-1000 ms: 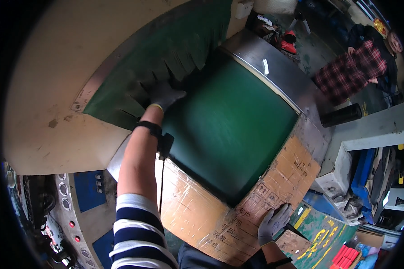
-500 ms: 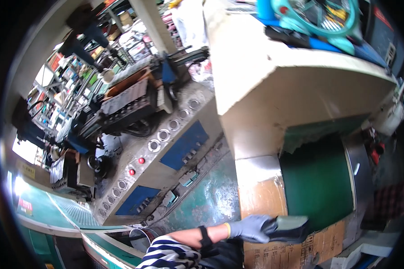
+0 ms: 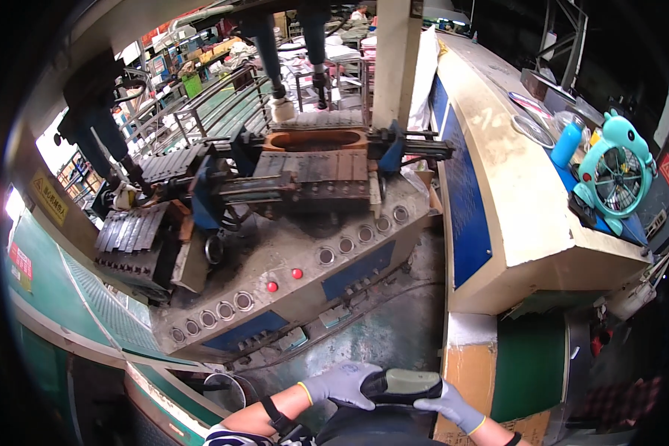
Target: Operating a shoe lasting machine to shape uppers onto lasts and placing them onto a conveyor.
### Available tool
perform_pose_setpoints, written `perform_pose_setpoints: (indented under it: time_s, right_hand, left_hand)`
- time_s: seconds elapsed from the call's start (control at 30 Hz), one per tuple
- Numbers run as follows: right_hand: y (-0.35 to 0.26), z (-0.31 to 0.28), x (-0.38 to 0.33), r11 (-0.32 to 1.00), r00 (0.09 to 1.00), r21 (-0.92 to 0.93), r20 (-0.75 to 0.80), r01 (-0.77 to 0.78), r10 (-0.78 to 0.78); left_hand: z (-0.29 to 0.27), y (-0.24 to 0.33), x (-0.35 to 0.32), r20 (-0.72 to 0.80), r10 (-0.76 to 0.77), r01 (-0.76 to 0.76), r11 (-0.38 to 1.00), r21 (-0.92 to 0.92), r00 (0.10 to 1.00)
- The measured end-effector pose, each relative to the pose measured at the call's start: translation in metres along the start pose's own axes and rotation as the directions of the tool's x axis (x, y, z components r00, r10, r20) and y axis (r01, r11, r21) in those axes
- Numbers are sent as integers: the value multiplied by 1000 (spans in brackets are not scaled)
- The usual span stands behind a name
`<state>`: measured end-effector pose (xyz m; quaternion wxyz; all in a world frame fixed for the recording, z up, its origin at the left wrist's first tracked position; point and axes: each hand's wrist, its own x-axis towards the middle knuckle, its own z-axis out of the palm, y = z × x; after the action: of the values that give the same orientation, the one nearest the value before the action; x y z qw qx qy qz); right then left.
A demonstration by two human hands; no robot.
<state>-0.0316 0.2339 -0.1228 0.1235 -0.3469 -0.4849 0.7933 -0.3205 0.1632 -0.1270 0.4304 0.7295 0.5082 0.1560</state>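
Note:
Both hands wear grey work gloves with yellow cuffs. Low in the head view, between them, is a dark shoe (image 3: 409,381) lying sideways, its grey-green sole facing up. My left hand (image 3: 342,384) is closed round the shoe's left end, thumb and fingers on either side. At the other end, my right hand (image 3: 456,405) grips with its fingers on the near edge. The gloves cover both ends of the shoe. It is held above my dark-clothed lap, left of the cardboard-edged green conveyor belt (image 3: 529,364).
A machine with clamps and an oval opening (image 3: 316,140) stands ahead, its sloping panel carrying round dials and red buttons (image 3: 297,273). To the right is a long cream housing (image 3: 490,149) with a turquoise fan (image 3: 618,178) and blue bottle (image 3: 566,143). A bucket (image 3: 224,392) stands lower left.
The shoe has moved left, off the cardboard by the belt, to in front of my body. My right hand has come into view and taken hold of it too. The view has turned toward the machine.

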Motion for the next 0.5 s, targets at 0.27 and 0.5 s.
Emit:
perform_pose_setpoints:
  time_s: [0.27, 0.5]
  right_hand:
    - [-118, 35, 120, 943, 961, 186, -64, 275, -267]
    - [-267, 14, 327, 741, 778, 242, -140, 626, -612]
  left_hand:
    - [-133, 12, -34, -786, 139, 189, 932, 310, 602]
    - [-132, -70, -38, -806, -222, 212, 970, -122, 548]
